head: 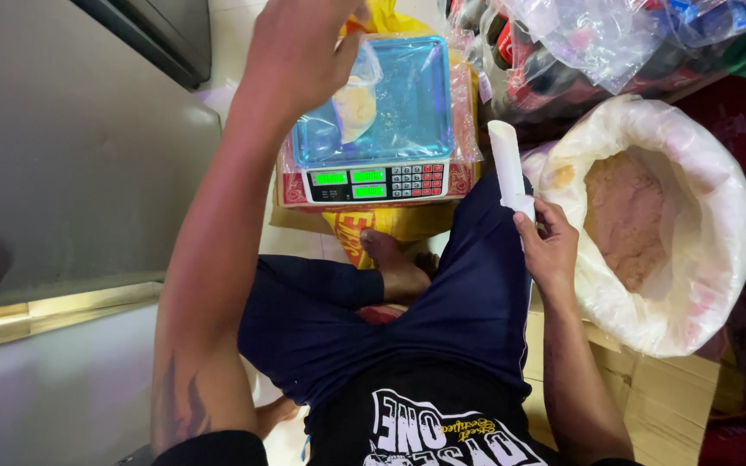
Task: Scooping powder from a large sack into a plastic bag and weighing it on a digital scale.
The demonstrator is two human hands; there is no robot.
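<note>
Now left hand [300,52] lowers bag [357,95] onto scale [373,121].

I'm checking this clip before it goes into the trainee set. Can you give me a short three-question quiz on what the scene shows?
1. True or false: the left hand holds a small clear bag over the scale.
2. What does the right hand grip?
A. a white scoop
B. a red bottle
C. a knife
3. What fills the big white sack beside the right hand?

Key
1. True; the bag hangs above the blue weighing pan.
2. A, the white scoop, its handle end pointing up.
3. A tan, powdery or grainy material.
</note>
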